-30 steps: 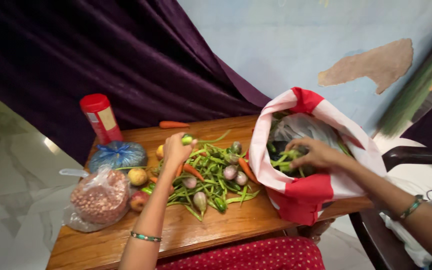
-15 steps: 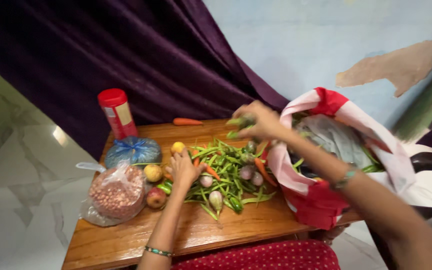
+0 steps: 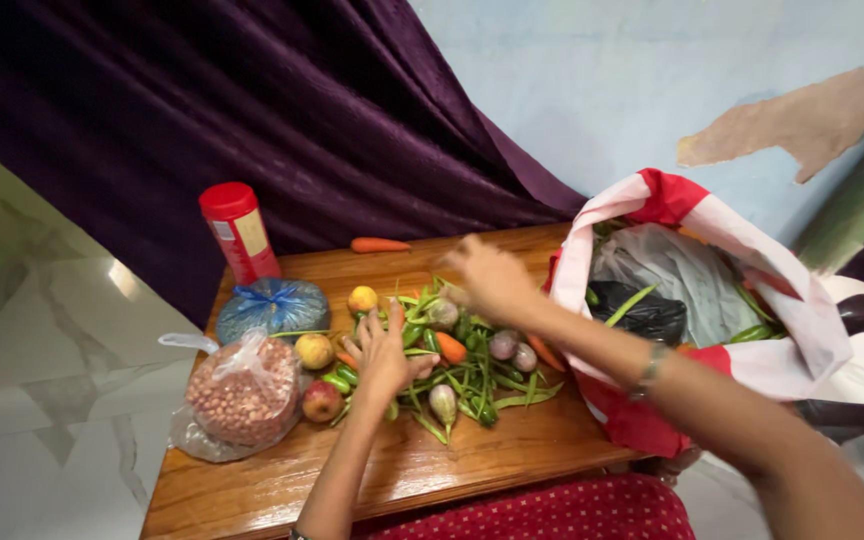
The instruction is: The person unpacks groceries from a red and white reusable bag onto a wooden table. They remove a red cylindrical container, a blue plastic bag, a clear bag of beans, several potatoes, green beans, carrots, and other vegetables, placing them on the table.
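Observation:
A heap of green beans, small purple-white brinjals and carrots [image 3: 462,365] lies on a small wooden table [image 3: 422,470]. My left hand [image 3: 384,352] rests flat on the left side of the heap, fingers spread, holding nothing. My right hand [image 3: 487,280] hovers over the heap's far side, blurred, fingers curled; I cannot tell whether it holds anything. To the right a red-and-white cloth bag [image 3: 782,310] stands open with plastic bags and green beans inside.
A clear bag of peanuts [image 3: 237,395], a blue tied bag [image 3: 272,305], a red canister [image 3: 239,232], round fruits [image 3: 314,350] and a lone carrot [image 3: 380,245] sit on the table's left and back. Dark purple curtain behind; marble floor at left.
My right hand came out of the cloth bag with green beans and dropped toward the heap. My left hand lowered from holding a small green piece to lying open on the vegetables.

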